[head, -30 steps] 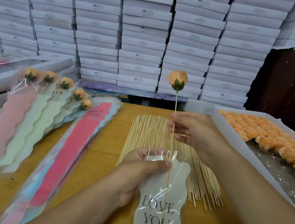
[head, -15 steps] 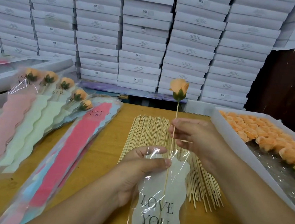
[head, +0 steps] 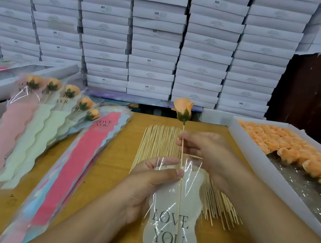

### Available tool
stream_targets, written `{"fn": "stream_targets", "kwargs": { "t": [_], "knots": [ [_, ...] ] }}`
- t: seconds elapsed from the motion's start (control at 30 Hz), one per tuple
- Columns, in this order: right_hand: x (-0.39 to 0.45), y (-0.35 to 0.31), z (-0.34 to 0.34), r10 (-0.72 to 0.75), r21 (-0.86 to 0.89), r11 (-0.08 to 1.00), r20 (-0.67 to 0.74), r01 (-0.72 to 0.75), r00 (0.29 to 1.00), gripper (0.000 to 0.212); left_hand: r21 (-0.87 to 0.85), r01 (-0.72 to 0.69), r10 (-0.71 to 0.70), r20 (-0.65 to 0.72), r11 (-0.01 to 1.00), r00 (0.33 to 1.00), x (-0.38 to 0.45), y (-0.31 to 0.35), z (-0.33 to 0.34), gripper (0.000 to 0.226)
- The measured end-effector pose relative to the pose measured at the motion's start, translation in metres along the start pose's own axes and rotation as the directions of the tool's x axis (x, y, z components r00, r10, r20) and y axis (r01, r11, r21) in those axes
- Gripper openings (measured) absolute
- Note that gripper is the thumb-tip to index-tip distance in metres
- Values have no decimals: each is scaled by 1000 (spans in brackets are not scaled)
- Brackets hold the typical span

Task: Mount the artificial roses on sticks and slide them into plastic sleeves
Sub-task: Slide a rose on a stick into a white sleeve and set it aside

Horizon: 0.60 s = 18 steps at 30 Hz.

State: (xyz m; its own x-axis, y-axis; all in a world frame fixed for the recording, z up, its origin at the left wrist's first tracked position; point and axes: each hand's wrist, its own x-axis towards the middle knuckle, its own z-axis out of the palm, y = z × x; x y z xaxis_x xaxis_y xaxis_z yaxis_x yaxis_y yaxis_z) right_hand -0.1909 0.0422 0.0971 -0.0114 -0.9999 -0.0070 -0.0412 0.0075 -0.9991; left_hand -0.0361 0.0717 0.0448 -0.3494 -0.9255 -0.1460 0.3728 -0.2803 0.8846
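An orange artificial rose [head: 183, 109] stands upright on a thin wooden stick [head: 182, 149]. My right hand [head: 202, 152] pinches the stick below the flower. The stick's lower part runs down inside a clear plastic sleeve [head: 172, 218] with a white wavy insert printed "LOVE YOU". My left hand [head: 148, 182] grips the sleeve at its open top, thumb on the front. The flower head is well above the sleeve's mouth.
A pile of bare sticks [head: 159, 143] lies on the wooden table [head: 110, 165] behind my hands. A white tray [head: 252, 151] of orange rose heads is at the right. Finished sleeved roses [head: 49, 108] and a stack of empty sleeves [head: 83, 156] lie at the left. Stacked white boxes [head: 154, 40] form the back wall.
The rose and stick have slid downward, deeper into the sleeve, with my right hand lowering slightly. My left hand keeps its hold on the sleeve's top.
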Motion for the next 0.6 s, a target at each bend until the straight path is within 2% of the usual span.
{"fn": "stream_targets", "kwargs": {
  "t": [0.1, 0.43, 0.53, 0.6],
  "knots": [
    [6, -9, 2, -2, 73, 997, -38, 5, 999, 15, 4, 12, -12, 11, 1000, 1000, -1, -1, 0, 28],
    [2, 0, 2, 10, 14, 1000, -3, -10, 1000, 15, 5, 21, -21, -15, 1000, 1000, 1, 1, -2, 30],
    [-5, 9, 2, 21, -28, 999, 24, -20, 1000, 15, 2, 5, -5, -44, 1000, 999, 1, 3, -3, 46],
    [-8, 15, 3, 26, -32, 999, 39, -25, 999, 15, -12, -2, 2, -37, 1000, 999, 1, 4, -3, 44]
  ]
}}
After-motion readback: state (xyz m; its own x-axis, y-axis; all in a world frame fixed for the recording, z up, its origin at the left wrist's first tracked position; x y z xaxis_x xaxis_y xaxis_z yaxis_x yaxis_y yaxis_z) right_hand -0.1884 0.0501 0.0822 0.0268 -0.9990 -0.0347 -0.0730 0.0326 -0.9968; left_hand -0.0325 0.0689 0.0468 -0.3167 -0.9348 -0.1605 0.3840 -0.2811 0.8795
